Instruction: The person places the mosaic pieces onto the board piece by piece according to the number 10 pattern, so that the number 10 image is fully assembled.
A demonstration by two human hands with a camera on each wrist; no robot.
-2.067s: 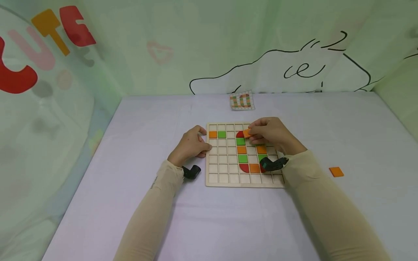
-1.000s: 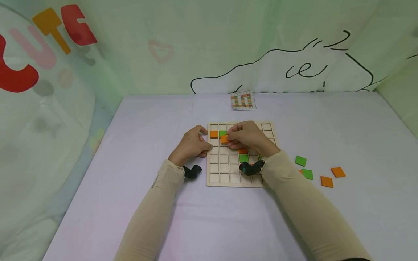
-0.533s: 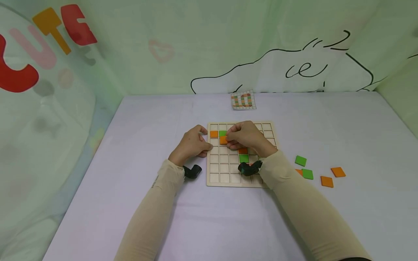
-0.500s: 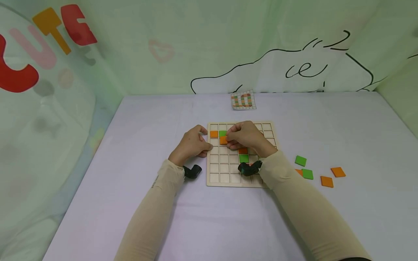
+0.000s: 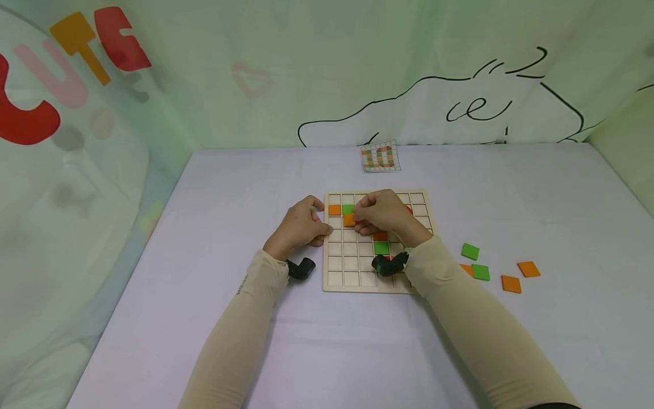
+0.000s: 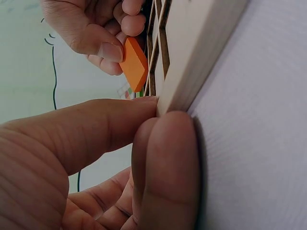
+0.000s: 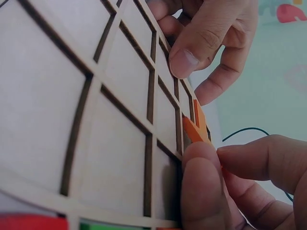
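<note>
My left hand [image 5: 298, 227] holds the left edge of the wooden grid board [image 5: 351, 264], thumb and finger pinching the rim in the left wrist view. Between the thumb and fingers of my right hand [image 5: 388, 216] is a square orange tile [image 5: 349, 220]. It is tilted over the second column, just below a green tile [image 5: 348, 209]. Left of that green one, another orange tile [image 5: 334, 209] lies in its cell. Farther right on the board, a green tile [image 5: 381, 248] shows below the right hand. That hand and its wrist camera hide several other pieces there.
Loose on the white table, right of the board, lie green tiles [image 5: 470, 251] and orange tiles [image 5: 511, 284], one partly behind the right sleeve. A small printed card [image 5: 380, 157] with a coloured grid pattern stands behind the board. A green curtain [image 5: 230, 68] backs the table.
My right hand has moved left across the board with the orange tile, from beside a red piece to the second column, then dipped slightly. Loose tiles came into view. The left hand stayed put.
</note>
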